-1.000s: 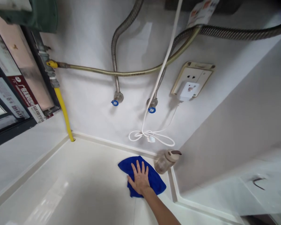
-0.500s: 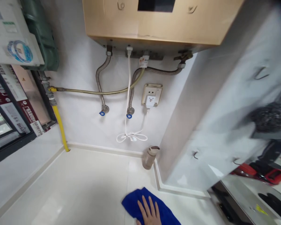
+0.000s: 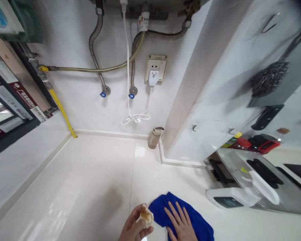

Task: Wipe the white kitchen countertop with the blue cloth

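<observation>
Fingers spread flat, the right hand (image 3: 180, 222) presses down on the blue cloth (image 3: 190, 222), palm open and nothing pinched, right at the near edge of the cream countertop (image 3: 90, 174). Left hand (image 3: 132, 229) sits just beside it, closed around a small pale, yellowish lump (image 3: 145, 217) held up at the fingertips; what the lump is, I cannot tell. It nearly touches the cloth's left edge.

Cloth lies bunched and a little crumpled, its far corner pointing toward the back wall, well apart from everything else on the counter.

Back in the far corner, where the countertop meets the wall and the jutting white pillar (image 3: 215, 83), a small tan bottle with a brown cap (image 3: 154, 138) stands upright. Above it, a white power cord (image 3: 135, 117) hangs in a tied loop, its plug (image 3: 153, 77) seated in the wall socket (image 3: 155, 68). Two corrugated metal hoses (image 3: 94, 50) drop down the wall to blue-handled valves (image 3: 102, 94), and a yellow gas pipe (image 3: 61, 112) runs down to the counter's far left corner.

Off to the right, past the pillar, a white appliance (image 3: 230, 197) sits at the counter's right edge in front of a stainless cooktop (image 3: 256, 180). A steel wool scrubber (image 3: 268, 78) and a black-handled knife (image 3: 266, 117) hang on the wall there.
</observation>
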Demonstrator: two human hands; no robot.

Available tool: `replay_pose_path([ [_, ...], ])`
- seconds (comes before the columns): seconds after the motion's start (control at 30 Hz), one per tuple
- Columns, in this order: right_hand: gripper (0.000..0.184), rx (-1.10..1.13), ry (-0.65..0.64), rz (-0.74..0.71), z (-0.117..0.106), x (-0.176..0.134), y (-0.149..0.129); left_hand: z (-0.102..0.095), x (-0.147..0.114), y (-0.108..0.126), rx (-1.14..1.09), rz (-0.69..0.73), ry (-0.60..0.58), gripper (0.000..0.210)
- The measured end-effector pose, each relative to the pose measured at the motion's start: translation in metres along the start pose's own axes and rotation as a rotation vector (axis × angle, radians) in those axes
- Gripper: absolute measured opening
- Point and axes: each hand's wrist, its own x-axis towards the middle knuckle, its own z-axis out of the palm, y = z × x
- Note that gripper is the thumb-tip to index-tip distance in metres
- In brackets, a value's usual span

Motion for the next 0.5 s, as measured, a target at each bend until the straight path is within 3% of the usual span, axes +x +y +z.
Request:
replay_pose_path([
  [0.27, 0.067, -0.028, 0.021, 0.076, -0.005, -0.023, 0.009, 0.023, 0.004, -0.002, 0.076, 0.04, -0.148, 0.058],
  [0.37, 0.067, -0.003, -0.002, 0.119, -0.011, -0.008, 0.011, 0.04, 0.005, 0.0, 0.066, 0.034, -0.227, 0.062],
  [0.5, 0.063, -0.008, -0.016, 0.289, -0.009, 0.034, 0.015, 0.064, -0.001, 0.012, 0.081, 0.056, -0.287, 0.06],
])
